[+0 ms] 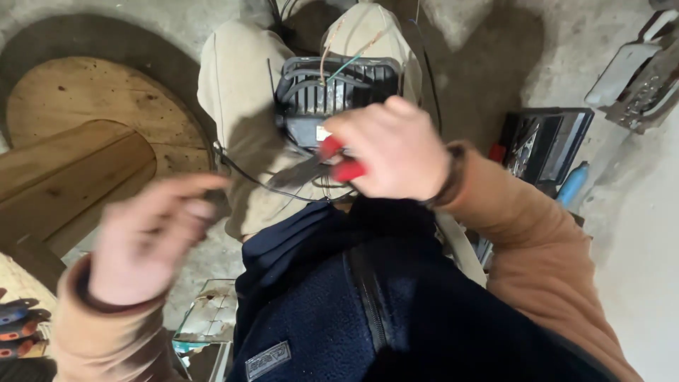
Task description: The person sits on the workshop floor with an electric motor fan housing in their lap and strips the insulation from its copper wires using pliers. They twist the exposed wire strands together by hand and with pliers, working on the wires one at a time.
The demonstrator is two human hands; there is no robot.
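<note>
Head view: right hand [392, 152], centre of frame, fingers closed round red-handled pliers [338, 161]; handles poke out at lower left of the fist, dark jaws angled toward lower left. Just above, top centre, a black finned floodlight housing [338, 92] lies on the person's lap w/ thin coloured wires [339, 53] sticking up from it. Black cable [265, 184] loops below the housing. Left hand [145, 237], lower left, blurred, holds nothing, fingers loosely spread, well apart from the pliers. Round wooden spool top [78, 134] at upper left. Black toolbox [544, 145] at right.
</note>
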